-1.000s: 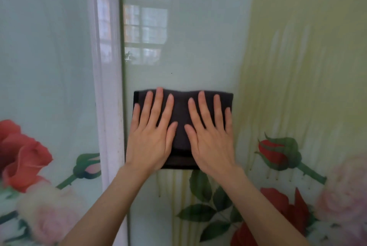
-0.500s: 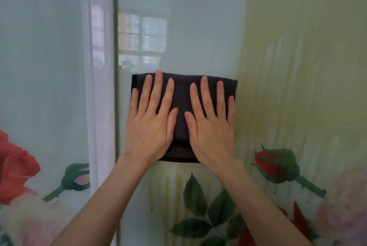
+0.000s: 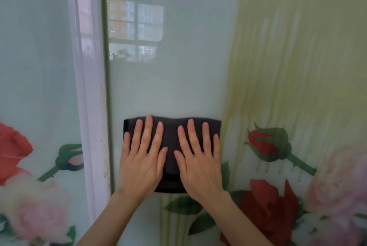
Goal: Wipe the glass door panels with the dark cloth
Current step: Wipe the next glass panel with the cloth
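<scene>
Cloth: dark cloth (image 3: 172, 142), folded to a rectangle, lies flat against the right glass door panel (image 3: 178, 90), just right of the white door frame (image 3: 89, 106).
Left hand (image 3: 141, 164): fingers spread, palm pressed flat on the cloth's left half; nothing pinched.
Right hand (image 3: 200, 166): the same spread, flat grip on the right half, thumbs nearly meeting in the middle.
Progress: the pale green glass above the cloth looks clear and glossy (a window reflection (image 3: 135, 29) shows sharply in it), so that strip is probably done.
Left to do: yellowish drip streaks (image 3: 278, 67) run down the glass to the right of the cloth and below it, over the printed rose bud (image 3: 268, 144) and leaves; the left glass panel (image 3: 35, 57) beyond the frame cannot be judged from here.
Frame: brownish specks along its right edge.
Writing: no brand, label or lettering is visible anywhere.
</scene>
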